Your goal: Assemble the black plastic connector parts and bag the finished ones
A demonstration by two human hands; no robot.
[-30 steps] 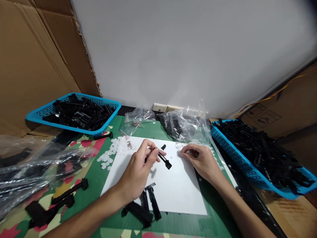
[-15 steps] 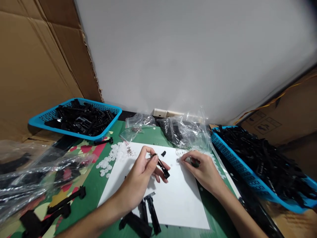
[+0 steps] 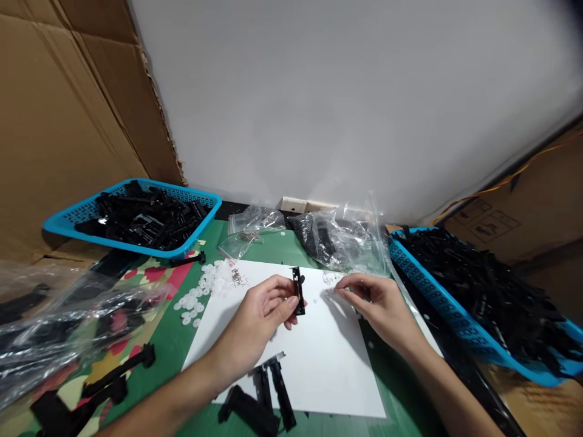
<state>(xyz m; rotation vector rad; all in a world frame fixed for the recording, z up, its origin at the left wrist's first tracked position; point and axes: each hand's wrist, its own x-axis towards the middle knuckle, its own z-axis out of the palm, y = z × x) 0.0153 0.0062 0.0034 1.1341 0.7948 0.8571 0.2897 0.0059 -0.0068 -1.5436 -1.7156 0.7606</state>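
My left hand (image 3: 268,312) grips a slim black plastic part (image 3: 298,288) between thumb and fingers, held nearly upright above a white sheet (image 3: 328,370). To its right, my right hand (image 3: 380,303) pinches thumb and forefinger together over a scatter of tiny clear pieces (image 3: 327,279). Anything between those fingertips is too small to make out. Near the front edge of the sheet lie several black parts (image 3: 282,388), some with a metal tip. A pile of tiny metal pieces (image 3: 237,277) sits at the sheet's far left corner.
White translucent discs (image 3: 207,282) lie left of the sheet. Blue baskets of black parts stand at left (image 3: 182,250) and right (image 3: 449,312). Clear plastic bags (image 3: 337,240) rest at the back by the wall. More black parts (image 3: 121,367) and plastic wrap (image 3: 86,328) lie at left.
My left hand has turned the black part from a slant to nearly upright. My right hand stays over the tiny clear pieces, its fingers slightly shifted. The view has moved a little.
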